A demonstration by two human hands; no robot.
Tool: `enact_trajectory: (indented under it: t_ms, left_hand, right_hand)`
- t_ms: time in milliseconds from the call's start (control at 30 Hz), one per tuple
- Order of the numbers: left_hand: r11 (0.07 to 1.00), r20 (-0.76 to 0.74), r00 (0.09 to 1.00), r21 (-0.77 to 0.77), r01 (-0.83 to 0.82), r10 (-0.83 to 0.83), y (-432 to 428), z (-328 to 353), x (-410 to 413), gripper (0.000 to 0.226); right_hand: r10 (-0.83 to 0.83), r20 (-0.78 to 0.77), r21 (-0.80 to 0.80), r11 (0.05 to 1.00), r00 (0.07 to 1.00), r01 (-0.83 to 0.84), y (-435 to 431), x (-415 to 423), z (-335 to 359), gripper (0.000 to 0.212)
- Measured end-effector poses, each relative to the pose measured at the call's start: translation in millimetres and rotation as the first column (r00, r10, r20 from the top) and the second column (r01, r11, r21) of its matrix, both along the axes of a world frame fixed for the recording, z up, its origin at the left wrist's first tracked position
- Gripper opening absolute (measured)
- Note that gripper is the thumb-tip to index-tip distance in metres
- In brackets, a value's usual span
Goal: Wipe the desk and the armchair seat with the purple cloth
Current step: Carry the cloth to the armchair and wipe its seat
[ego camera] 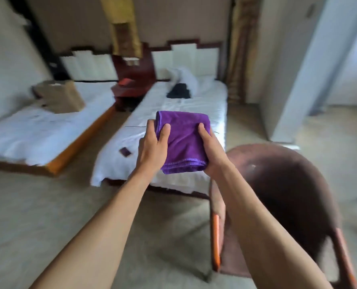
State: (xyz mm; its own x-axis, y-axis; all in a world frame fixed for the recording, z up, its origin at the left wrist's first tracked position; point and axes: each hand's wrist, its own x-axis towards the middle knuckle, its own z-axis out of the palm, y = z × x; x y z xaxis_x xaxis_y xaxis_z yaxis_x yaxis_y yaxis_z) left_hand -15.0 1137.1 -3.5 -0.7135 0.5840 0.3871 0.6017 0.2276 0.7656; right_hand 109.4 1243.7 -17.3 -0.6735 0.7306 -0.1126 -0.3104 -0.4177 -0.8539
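Observation:
A folded purple cloth [183,138] is held up in the air in front of me, over the foot of a bed. My left hand [152,147] grips its left edge, thumb on top. My right hand [211,149] grips its right edge and lower corner. The brown armchair [288,184] stands at the lower right, seen from behind its rounded back, with a wooden armrest [216,240] on its left side. My right forearm crosses in front of the armchair. The seat is hidden behind the back. No desk is in view.
Two beds with white sheets fill the middle: the near bed [173,105] carries dark clothes and a small dark object, the left bed [44,126] carries a brown bag. A red-brown nightstand [131,88] stands between them. Beige carpet [69,215] lies below.

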Motion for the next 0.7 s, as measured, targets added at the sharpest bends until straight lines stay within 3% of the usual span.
enact_trajectory:
  t_ms: [100,200,300,433,533,633,700]
  left_hand:
    - [0.974,0.027,0.975,-0.043,0.221,-0.220,59.0,-25.7,22.9,0.045]
    - [0.900,0.048,0.904,-0.084,0.427,-0.424,103.0,-43.0,48.3,0.038]
    - [0.815,0.043,0.826,-0.136,0.563,-0.563,137.5,-56.4,76.7,0.030]
    - [0.715,0.064,0.732,-0.168,0.678,-0.679,176.6,-71.6,110.2,0.036]
    - [0.640,0.100,0.658,-0.163,0.751,-0.747,204.0,-84.9,128.2,0.025]
    - [0.585,0.089,0.606,-0.186,0.790,-0.790,232.9,-105.1,139.0,0.026]
    - [0.520,0.163,0.558,-0.222,0.824,-0.814,257.7,-125.4,144.3,0.033]
  right_hand:
    - [-0.153,0.045,-0.127,0.979,0.987,0.157,28.0,47.4,-20.2,0.047]
    - [-0.269,0.083,-0.249,0.927,0.960,0.281,37.8,91.5,-35.3,0.054]
    - [-0.347,-0.030,-0.372,0.875,0.938,0.312,38.8,128.8,-54.0,0.059]
    - [-0.422,-0.228,-0.461,0.840,0.877,0.285,44.0,162.7,-73.9,0.068]
    - [-0.421,-0.307,-0.481,0.843,0.853,0.243,55.1,180.3,-88.3,0.068]
    - [-0.454,-0.251,-0.498,0.818,0.855,0.288,74.1,191.1,-108.8,0.065]
    - [-0.464,-0.191,-0.501,0.804,0.865,0.320,93.3,193.6,-122.4,0.061]
